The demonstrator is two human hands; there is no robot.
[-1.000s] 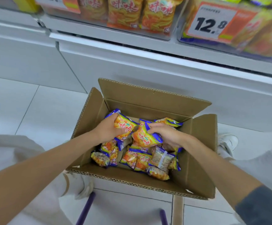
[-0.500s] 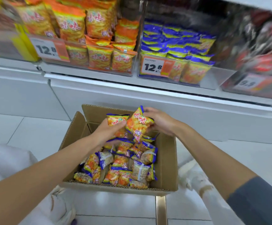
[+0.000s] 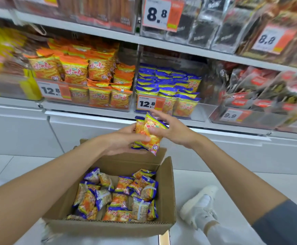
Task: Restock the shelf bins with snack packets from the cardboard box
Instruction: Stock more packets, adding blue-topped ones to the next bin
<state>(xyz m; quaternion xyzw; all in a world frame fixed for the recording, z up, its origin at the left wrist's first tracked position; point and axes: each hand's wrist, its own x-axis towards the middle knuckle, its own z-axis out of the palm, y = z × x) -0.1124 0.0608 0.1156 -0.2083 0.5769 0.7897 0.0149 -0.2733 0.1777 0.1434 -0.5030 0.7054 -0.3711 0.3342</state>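
Note:
My left hand [image 3: 122, 141] and my right hand [image 3: 175, 132] hold a small stack of blue-and-orange snack packets [image 3: 148, 134] between them, raised above the far end of the open cardboard box [image 3: 168, 188]. Several more of the same packets [image 3: 119, 195] lie loose in the box on the floor. Just beyond my hands stands the clear shelf bin [image 3: 200, 113] with blue-topped packets [image 3: 167, 85] and a 12.8 price tag [image 3: 146, 103].
To the left, another clear bin [image 3: 130, 96] holds orange packets, also tagged 12.8. Dark packets fill the bins to the right and the shelf above. A white shoe [image 3: 200, 207] rests on the tiled floor right of the box.
Both hands have lifted packets out of the box and brought them together, up toward the shelf. My view has tilted upward, showing more shelves.

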